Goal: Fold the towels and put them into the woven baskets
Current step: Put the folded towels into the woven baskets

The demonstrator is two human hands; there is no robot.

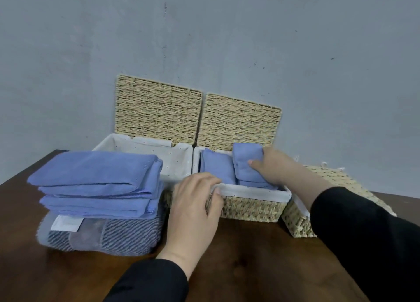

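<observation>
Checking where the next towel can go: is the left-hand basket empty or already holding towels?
Cannot tell fully: the left basket is open, showing only white liner, but the folded towel stack hides its floor.

Folded blue towels (246, 165) upright in middle woven basket (252, 207); more stacked (95, 183) left.

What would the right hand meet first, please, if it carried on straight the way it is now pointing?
The right hand, gripping a folded blue towel, points left across the middle basket. It would probably meet the upright folded towel beside it first, though depth is unclear.
</observation>
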